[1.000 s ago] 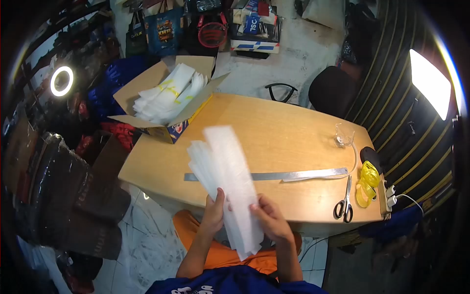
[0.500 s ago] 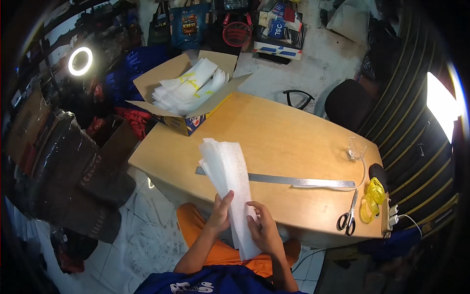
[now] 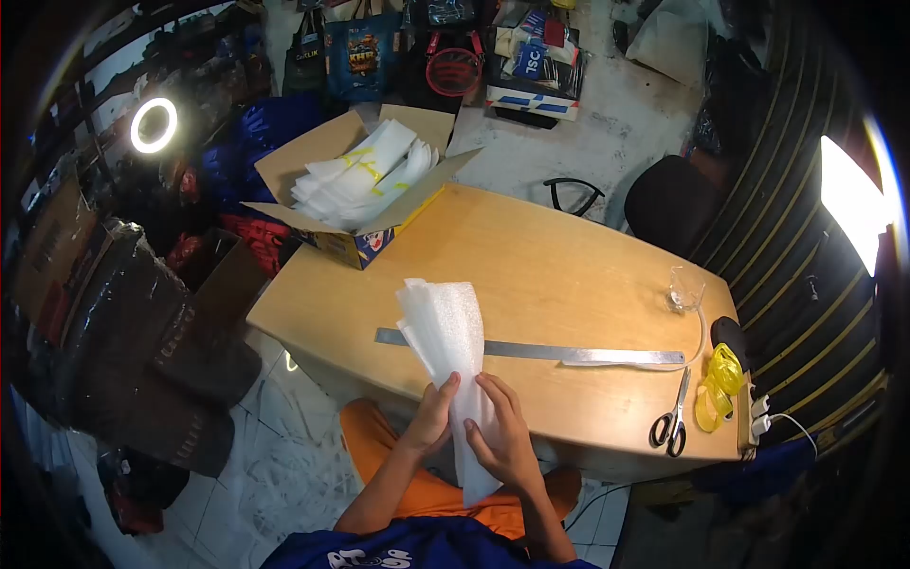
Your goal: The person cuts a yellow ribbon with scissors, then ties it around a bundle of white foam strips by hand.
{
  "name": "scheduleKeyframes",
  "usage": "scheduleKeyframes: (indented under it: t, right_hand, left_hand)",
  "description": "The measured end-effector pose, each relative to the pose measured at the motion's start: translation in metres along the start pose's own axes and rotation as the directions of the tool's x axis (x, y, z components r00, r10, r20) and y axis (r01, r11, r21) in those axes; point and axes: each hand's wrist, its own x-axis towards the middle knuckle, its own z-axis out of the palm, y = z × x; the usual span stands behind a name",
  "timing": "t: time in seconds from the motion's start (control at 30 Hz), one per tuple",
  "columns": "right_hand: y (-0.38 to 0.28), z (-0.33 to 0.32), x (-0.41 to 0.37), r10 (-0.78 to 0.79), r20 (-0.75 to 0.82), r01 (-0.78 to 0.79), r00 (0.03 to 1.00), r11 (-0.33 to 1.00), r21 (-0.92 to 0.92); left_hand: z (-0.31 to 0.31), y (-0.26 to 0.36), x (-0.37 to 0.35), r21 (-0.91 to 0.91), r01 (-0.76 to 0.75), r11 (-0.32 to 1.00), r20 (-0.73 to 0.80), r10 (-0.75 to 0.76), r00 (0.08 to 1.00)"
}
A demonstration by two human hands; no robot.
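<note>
A bundle of white foam sheets [image 3: 453, 332] stands over the table's front edge, fanned at its top and narrower toward my lap. My left hand [image 3: 432, 415] is closed round its left side, with the thumb on the front. On the right side, my right hand [image 3: 502, 431] grips the bundle, fingers along the edge and thumb across its face. Behind the foam lies a steel ruler [image 3: 588, 354] on the wooden table [image 3: 531, 256]. Black-handled scissors [image 3: 671, 422] rest near the right front edge, beside yellow plastic ribbon [image 3: 720, 379].
An open cardboard box [image 3: 365, 248] holding white foam bundles tied with yellow stands at the table's back left. A clear container [image 3: 684, 292] and a power strip [image 3: 756, 417] are at the right. A black chair [image 3: 668, 204] stands behind the table; foam scraps [image 3: 294, 465] litter the floor.
My right hand has moved up slightly along the foam, its fingers now against the bundle's edge. The bundle has shifted slightly down and right, and its top is less spread.
</note>
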Motion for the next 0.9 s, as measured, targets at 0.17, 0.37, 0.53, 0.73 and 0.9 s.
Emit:
scheduleKeyframes:
  t: [0.17,0.37,0.53,0.73,0.9]
  right_hand:
    - [0.008,0.003,0.001,-0.039,0.022,0.038,0.999,0.999,0.025]
    - [0.017,0.002,-0.002,-0.036,0.086,0.032,0.996,0.998,0.046]
    - [0.027,-0.001,-0.006,-0.027,0.126,0.01,0.992,0.992,0.129]
    - [0.042,0.006,-0.011,0.008,0.138,-0.075,0.99,0.872,0.484]
    - [0.045,0.015,-0.015,-0.022,0.099,-0.042,0.995,0.804,0.594]
  left_hand:
    - [-0.003,-0.002,0.002,-0.075,-0.061,0.995,0.231,0.077,0.97]
    - [0.001,0.004,0.0,-0.027,-0.051,0.998,0.302,0.056,0.952]
    - [-0.007,-0.005,-0.003,-0.128,0.015,0.992,0.252,0.018,0.967]
    - [-0.016,-0.004,-0.008,0.097,-0.02,0.995,0.238,-0.004,0.971]
    - [-0.007,-0.002,-0.016,0.341,-0.13,0.931,0.202,0.062,0.977]
